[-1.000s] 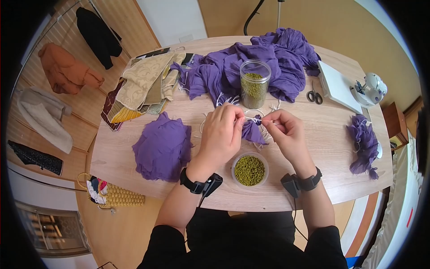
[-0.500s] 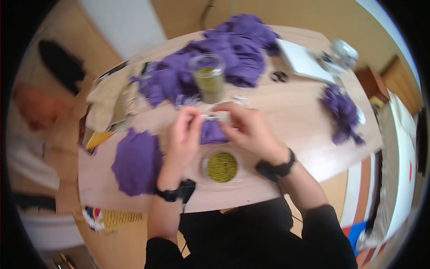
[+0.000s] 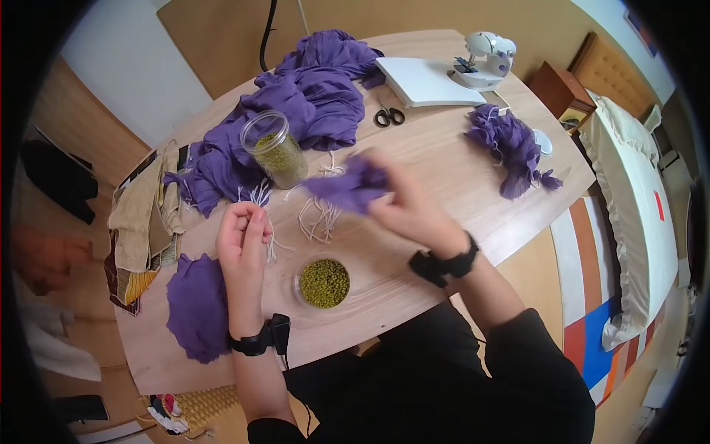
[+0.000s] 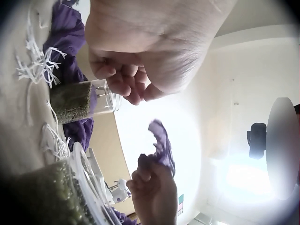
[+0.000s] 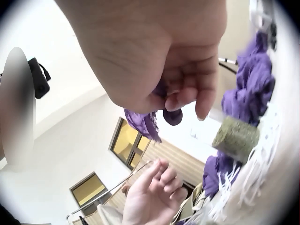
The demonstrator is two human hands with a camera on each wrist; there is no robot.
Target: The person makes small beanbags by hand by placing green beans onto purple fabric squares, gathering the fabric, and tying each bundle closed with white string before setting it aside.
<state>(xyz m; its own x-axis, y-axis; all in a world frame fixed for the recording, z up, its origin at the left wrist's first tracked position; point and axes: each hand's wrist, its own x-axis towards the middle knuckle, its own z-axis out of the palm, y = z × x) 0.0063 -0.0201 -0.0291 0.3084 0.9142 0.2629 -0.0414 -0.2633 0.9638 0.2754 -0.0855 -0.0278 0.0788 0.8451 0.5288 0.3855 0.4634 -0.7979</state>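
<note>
My right hand (image 3: 407, 207) pinches a small purple cloth bundle (image 3: 342, 189) above the table, slightly blurred. In the right wrist view a rounded purple knob (image 5: 172, 117) of that bundle pokes out below the fingertips. My left hand (image 3: 242, 240) is raised to the left of it, fingers loosely curled and nothing visible in them. White strings (image 3: 319, 218) lie on the table between the hands. Nearer to me stands a clear tub (image 3: 298, 294) filled with small green mung beans (image 3: 325, 283). Behind the strings is a tall clear jar (image 3: 285, 163), partly filled with the same beans.
A stack of purple cloth pieces (image 3: 198, 311) lies left of my left forearm. Heaped purple fabric (image 3: 318, 103) and beige fabric samples (image 3: 144, 229) lie farther back. Scissors (image 3: 389, 116), a white board (image 3: 425, 81), a small sewing machine (image 3: 488, 63) and purple bundles (image 3: 506, 148) are toward the right.
Both hands were together at the white string on the purple cloth. Now they are apart: the right hand has carried the bundle rightward, and the left has let go. The head view has turned right.
</note>
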